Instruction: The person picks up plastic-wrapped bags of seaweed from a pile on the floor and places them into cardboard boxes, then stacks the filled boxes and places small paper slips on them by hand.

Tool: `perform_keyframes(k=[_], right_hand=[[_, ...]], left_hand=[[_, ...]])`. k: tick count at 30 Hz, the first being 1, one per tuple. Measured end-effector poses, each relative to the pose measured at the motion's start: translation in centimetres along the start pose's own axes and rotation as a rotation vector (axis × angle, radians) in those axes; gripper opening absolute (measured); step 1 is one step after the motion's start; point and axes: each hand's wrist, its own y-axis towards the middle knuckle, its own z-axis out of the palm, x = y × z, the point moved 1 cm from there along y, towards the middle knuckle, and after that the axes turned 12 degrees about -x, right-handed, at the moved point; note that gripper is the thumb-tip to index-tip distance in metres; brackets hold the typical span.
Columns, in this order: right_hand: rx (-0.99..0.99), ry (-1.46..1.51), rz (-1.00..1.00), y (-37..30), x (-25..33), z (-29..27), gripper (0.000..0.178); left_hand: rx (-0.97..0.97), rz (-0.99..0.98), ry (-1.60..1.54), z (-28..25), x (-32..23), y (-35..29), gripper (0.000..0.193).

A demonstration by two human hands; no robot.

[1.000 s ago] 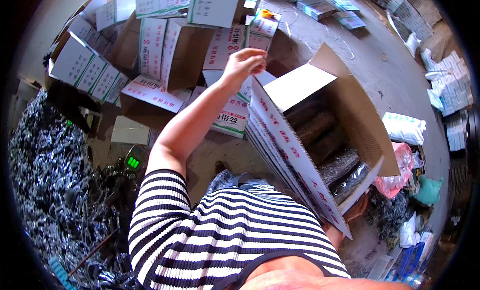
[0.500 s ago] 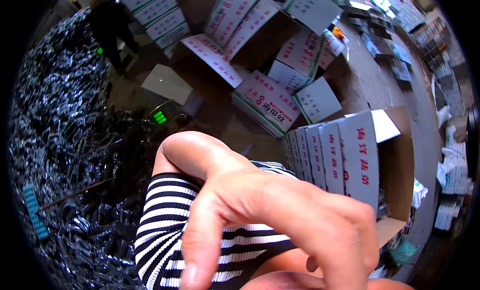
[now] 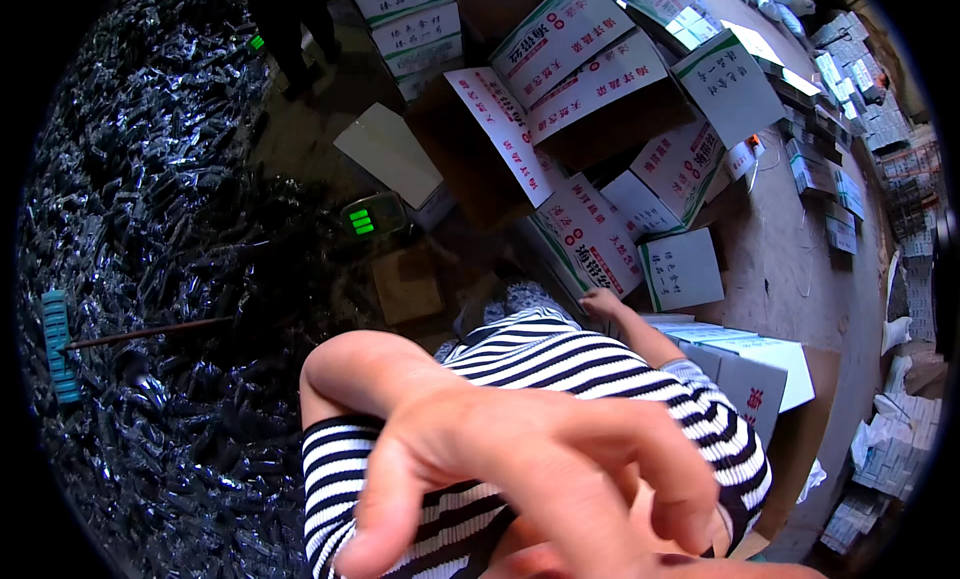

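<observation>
My left hand [image 3: 560, 449] is raised large and close in the foreground, in front of my striped top [image 3: 590, 364]. Its thumb and fingers are spread and bent, with nothing seen between them; some fingertips are hard to make out near the lower edge. Further down, my right hand [image 3: 604, 304] appears small with its fingers curled in. It is beside a white carton [image 3: 685, 269] and close to a row of flattened-looking white cartons [image 3: 735, 364]. Whatever it grips, if anything, is hidden.
A heap of glossy dark packs [image 3: 150, 209] covers the left, with a teal rake head [image 3: 60, 347] on it. Scales with a green display [image 3: 370, 217] stand near a brown box [image 3: 407, 284]. Open white cartons [image 3: 570, 54] lie beyond. Dark-clothed legs [image 3: 290, 24] show at the far left.
The view has shifted, so the cartons and scales sit differently in the picture. My right hand and forearm have come into sight. My left hand stays raised, its fingers slightly moved.
</observation>
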Motion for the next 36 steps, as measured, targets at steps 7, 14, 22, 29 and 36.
perform_keyframes(k=[7,14,22,29,36], right_hand=[[0.199,-0.849,-0.511,12.4,18.6,0.2,0.032],[0.236,-1.122,-0.816,22.7,26.7,1.9,0.023],[0.331,-1.487,-1.143,25.9,29.0,4.4,0.027],[0.214,-1.375,-1.053,27.5,30.3,4.2,0.017],[0.303,-1.063,-1.166,18.6,40.0,-0.2,0.021]], left_hand=[[-0.382,-0.092,0.295,-6.1,-2.2,2.6,0.036],[-1.009,-0.109,0.972,-15.5,-7.4,-3.4,0.016],[-2.421,-0.169,0.81,-12.7,-2.3,-31.0,0.019],[-2.412,-0.513,0.893,-3.9,6.3,-44.5,0.028],[-2.498,-0.682,0.91,0.8,9.5,-50.8,0.029]])
